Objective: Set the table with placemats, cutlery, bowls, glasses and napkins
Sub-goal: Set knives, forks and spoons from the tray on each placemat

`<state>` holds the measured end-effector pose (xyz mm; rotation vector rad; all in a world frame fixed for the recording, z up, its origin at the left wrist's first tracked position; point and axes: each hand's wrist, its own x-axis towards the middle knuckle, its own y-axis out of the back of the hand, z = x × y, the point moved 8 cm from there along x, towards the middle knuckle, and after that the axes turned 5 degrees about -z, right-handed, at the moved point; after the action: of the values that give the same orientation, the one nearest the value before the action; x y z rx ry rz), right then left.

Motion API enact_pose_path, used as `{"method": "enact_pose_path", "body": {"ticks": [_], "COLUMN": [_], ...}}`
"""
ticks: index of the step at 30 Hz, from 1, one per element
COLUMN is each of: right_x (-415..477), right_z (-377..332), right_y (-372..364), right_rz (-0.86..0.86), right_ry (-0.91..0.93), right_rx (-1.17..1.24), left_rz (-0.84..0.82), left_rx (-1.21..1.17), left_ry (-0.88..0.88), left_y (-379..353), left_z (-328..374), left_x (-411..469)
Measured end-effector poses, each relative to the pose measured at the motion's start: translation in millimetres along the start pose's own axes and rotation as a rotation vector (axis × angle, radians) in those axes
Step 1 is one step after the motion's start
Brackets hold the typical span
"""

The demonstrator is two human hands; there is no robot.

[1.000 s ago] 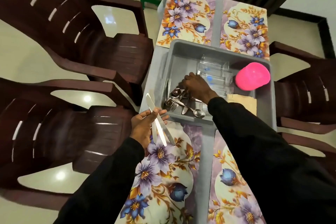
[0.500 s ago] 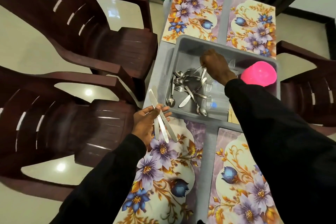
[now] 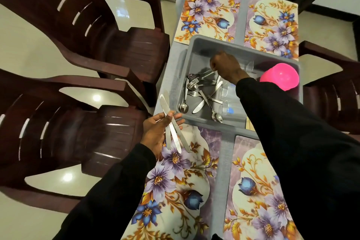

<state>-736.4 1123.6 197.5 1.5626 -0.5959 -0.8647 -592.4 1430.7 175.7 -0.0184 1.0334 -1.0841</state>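
Right hand [image 3: 226, 65] fingertips pinched on a cutlery piece [image 3: 206, 73], now at the far end of the heap in the grey bin [image 3: 194, 48], earlier nearer, left hand [image 3: 155, 134] thumb still clamping knives [image 3: 172, 132] above near-left placemat [image 3: 175, 181]

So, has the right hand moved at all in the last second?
Yes. The right hand went from the near end of the cutlery pile toward the grey tub's far wall.
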Motion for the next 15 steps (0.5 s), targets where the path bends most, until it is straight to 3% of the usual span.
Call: {"method": "enact_pose_path", "body": {"ticks": [4,10,15], "right_x": [-1.8,-4.4,-17.6], "right_z": [14.8,10.5,-19.3], "right_y": [-9.3,8.8,-6.1], "right_rz": [-0.151,0.113,-0.021], "right_ry": [-0.021,-0.021,0.034], "right_rx": [0.184,0.21,0.437], "left_rz": [-0.009,-0.019,-0.036], "left_rx": [0.014,0.007,-0.011], "left_ry": [-0.003,0.013,0.029], "left_y": [-1.7,1.8,-1.4], "left_z": [3.6,2.4,2.9], "left_x": [-2.2,-3.4,-6.8]}}
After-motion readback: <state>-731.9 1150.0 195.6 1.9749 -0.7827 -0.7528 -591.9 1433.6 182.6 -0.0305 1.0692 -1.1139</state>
